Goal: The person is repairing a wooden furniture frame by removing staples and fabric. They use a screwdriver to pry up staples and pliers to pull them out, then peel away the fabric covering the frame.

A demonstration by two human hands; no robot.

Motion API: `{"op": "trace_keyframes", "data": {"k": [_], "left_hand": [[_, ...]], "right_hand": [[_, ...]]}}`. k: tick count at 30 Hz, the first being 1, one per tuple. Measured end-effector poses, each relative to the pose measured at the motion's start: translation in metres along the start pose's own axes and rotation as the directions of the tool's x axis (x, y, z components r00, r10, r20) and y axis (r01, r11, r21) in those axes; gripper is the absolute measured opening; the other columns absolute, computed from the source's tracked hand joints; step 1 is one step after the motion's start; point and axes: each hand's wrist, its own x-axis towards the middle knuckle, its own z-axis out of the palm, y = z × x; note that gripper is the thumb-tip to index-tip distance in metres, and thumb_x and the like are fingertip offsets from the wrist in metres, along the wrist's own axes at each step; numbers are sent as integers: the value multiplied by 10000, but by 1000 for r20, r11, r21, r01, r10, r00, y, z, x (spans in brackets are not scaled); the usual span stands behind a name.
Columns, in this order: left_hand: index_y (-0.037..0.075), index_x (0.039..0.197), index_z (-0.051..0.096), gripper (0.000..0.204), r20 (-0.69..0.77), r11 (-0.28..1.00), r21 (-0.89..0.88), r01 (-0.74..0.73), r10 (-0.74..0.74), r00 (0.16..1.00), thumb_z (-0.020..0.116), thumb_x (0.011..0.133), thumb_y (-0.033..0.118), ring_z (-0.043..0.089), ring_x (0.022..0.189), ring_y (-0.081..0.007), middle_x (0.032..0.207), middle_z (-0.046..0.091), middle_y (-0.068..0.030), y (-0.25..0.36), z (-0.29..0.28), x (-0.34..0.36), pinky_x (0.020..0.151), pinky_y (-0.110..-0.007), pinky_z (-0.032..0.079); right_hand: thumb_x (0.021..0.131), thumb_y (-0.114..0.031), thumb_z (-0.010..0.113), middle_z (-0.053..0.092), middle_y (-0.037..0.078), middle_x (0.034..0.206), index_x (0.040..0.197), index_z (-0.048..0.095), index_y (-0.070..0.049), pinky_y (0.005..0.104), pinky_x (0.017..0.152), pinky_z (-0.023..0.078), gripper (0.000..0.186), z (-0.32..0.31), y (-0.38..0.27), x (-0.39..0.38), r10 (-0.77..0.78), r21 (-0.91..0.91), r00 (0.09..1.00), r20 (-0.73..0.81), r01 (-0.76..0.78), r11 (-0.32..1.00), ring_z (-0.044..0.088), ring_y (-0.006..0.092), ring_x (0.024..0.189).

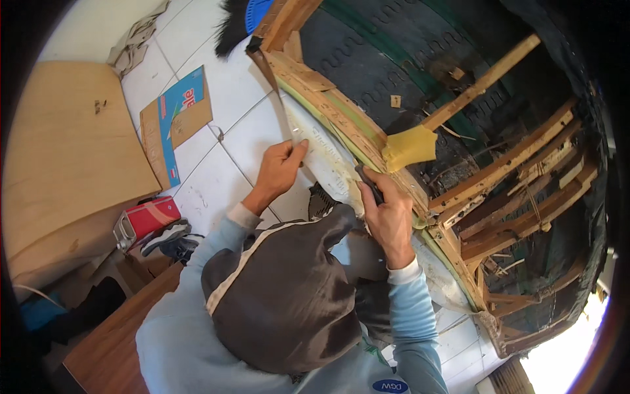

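An upturned wooden furniture frame (341,118) with dark webbing and springs fills the right side. A strip of white fabric (325,161) hangs along its lower rail. My left hand (281,169) pinches the upper edge of that fabric between thumb and fingers. My right hand (388,213) grips a dark-handled tool (369,182), its tip against the rail just below a scrap of yellow foam (409,148). My dark hood and light blue sleeves cover the lower middle of the view.
White floor tiles (216,177) lie under the frame. A folded cardboard box (174,121) and a plywood sheet (65,151) sit at the left, with a red tin (146,220) and a shoe (172,240) below them. A brown board (111,341) is at the lower left.
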Motion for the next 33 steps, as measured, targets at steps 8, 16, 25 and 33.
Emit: {"op": "trace_keyframes", "data": {"k": [8,16,25,33], "left_hand": [[-31,769,663,762,-51,946,308,99,-87,995,587,1055,671,713,723,-291,732,703,-194,7,-30,58,717,-418,549],[-17,903,764,776,-281,806,556,204,-50,959,606,983,738,758,903,-380,890,779,-227,66,-65,167,846,-465,556],[-30,939,670,492,-107,835,546,-62,143,984,551,1111,416,654,755,-363,814,704,-199,33,-111,140,742,-495,500],[34,929,684,759,-303,563,812,154,181,936,568,992,782,758,936,-394,908,762,-221,80,-106,206,821,-487,568]], "right_hand": [[941,-67,817,796,240,1120,1204,775,17,434,909,608,279,31,-13,7,-57,-22,996,-64,56,998,782,411,1027],[971,-77,800,798,235,1095,1219,772,25,428,857,616,270,34,-7,-9,-68,-51,998,0,68,996,793,387,987],[967,-80,803,791,251,1108,1202,766,24,438,878,615,259,31,7,-12,-41,18,997,70,40,999,786,409,1005],[964,-82,813,800,235,1130,1211,767,25,425,909,608,272,23,17,-11,48,39,994,97,-52,998,784,378,1030]]}}
